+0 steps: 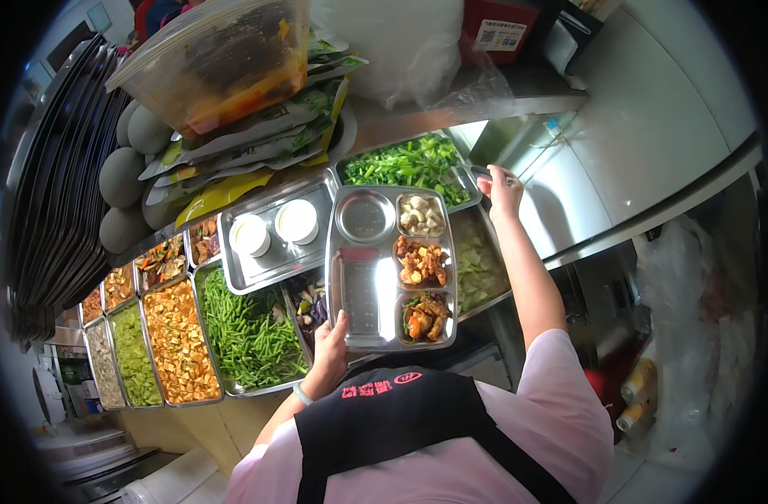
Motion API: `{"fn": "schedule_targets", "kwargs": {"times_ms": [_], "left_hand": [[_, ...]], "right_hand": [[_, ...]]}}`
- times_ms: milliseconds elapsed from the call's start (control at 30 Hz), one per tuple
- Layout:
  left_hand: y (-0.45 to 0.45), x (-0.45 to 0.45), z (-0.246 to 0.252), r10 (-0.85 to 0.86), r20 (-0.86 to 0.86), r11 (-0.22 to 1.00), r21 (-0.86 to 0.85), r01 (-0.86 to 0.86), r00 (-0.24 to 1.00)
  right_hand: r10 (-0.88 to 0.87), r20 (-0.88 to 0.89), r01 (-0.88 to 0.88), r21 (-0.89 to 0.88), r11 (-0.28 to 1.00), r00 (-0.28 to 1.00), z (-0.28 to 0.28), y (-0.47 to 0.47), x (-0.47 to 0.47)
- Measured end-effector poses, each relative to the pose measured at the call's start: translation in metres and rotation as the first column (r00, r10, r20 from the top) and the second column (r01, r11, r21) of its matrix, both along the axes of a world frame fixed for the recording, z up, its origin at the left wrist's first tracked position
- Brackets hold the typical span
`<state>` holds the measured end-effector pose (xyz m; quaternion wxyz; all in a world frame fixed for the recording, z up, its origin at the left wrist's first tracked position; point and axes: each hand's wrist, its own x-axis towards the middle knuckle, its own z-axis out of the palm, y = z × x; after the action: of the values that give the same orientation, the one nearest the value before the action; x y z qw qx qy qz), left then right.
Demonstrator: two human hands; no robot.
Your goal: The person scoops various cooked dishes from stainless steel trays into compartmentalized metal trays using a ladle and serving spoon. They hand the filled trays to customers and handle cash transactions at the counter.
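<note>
My left hand [332, 345] grips the lower left corner of a compartment steel meal tray [363, 340], thumb on its rim. White chunks [420, 215], browned fried pieces [421, 261] and glazed pieces with orange bits [426, 317] fill the tray's three right compartments; its round and large left compartments hold no food. My right hand [503, 187] is closed around a dark handle at the right end of a steel pan of chopped leafy greens [406, 165]; the utensil's other end cannot be made out. Below that pan lies a pan of pale green vegetables [478, 268].
Left of the tray, two white cups [297, 222] stand on a steel tray [245, 280]. Pans of green stems [251, 334] and diced yellow food [181, 340] follow. Stacked dark trays [62, 189], packets [232, 183] and a plastic tub [214, 69] stand on the ledge behind.
</note>
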<state>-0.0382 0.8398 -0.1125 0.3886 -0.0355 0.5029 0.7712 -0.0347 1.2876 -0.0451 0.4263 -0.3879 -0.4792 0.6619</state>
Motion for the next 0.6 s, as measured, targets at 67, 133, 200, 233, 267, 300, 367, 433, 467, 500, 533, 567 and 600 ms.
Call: {"fn": "schedule_targets", "kwargs": {"times_ms": [67, 133, 200, 233, 267, 300, 367, 433, 467, 500, 533, 567, 600], "left_hand": [[-0.009, -0.014, 0.000, -0.012, -0.040, 0.994, -0.111, 0.008, 0.999], [-0.003, -0.019, -0.003, -0.035, -0.008, 0.991, -0.132, 0.034, 0.999], [0.006, -0.022, -0.004, 0.003, -0.049, 0.991, -0.134, -0.009, 0.999], [0.012, -0.023, -0.003, 0.013, -0.041, 0.996, -0.087, -0.017, 0.999], [0.017, -0.025, 0.000, 0.028, -0.020, 0.995, -0.095, -0.030, 0.999], [0.021, -0.025, 0.001, 0.025, -0.044, 0.992, -0.122, -0.030, 0.999], [0.035, -0.024, 0.010, 0.005, -0.029, 0.994, -0.106, -0.008, 1.000], [0.043, -0.023, 0.019, -0.019, -0.062, 0.993, -0.119, 0.012, 0.998], [0.047, -0.022, 0.023, -0.020, -0.070, 0.994, -0.112, 0.012, 0.997], [0.050, -0.020, 0.027, -0.034, -0.077, 0.997, -0.066, 0.029, 0.996], [0.053, -0.019, 0.030, -0.046, -0.099, 0.998, -0.037, 0.043, 0.994], [0.048, -0.020, 0.035, -0.032, -0.090, 0.993, -0.114, 0.022, 0.995], [0.046, -0.020, 0.037, -0.038, -0.086, 0.993, -0.118, 0.028, 0.996]], "right_hand": [[0.022, -0.007, -0.022, 0.037, 0.999, 1.000, 0.026, -0.017, -0.008], [0.073, -0.004, -0.072, 0.114, 0.991, 0.997, 0.060, -0.023, -0.002], [0.101, -0.024, -0.096, 0.161, 0.982, 0.995, 0.083, -0.035, 0.003], [0.109, -0.009, -0.107, 0.149, 0.983, 0.994, 0.094, -0.043, 0.003], [0.123, -0.002, -0.121, 0.151, 0.981, 0.992, 0.104, -0.052, 0.005], [0.157, -0.016, -0.153, 0.149, 0.977, 0.987, 0.101, -0.060, 0.007], [0.186, -0.026, -0.181, 0.124, 0.976, 0.982, 0.104, -0.070, 0.015], [0.204, 0.013, -0.204, 0.083, 0.975, 0.979, 0.095, -0.082, 0.020], [0.230, 0.006, -0.229, 0.127, 0.965, 0.973, 0.088, -0.090, 0.023], [0.258, 0.051, -0.263, 0.151, 0.953, 0.965, 0.080, -0.096, 0.026], [0.264, 0.094, -0.279, 0.220, 0.935, 0.960, 0.074, -0.103, 0.028], [0.268, 0.137, -0.295, 0.246, 0.923, 0.954, 0.064, -0.118, 0.026], [0.288, 0.181, -0.338, 0.425, 0.840, 0.941, 0.060, -0.128, 0.031]]}}
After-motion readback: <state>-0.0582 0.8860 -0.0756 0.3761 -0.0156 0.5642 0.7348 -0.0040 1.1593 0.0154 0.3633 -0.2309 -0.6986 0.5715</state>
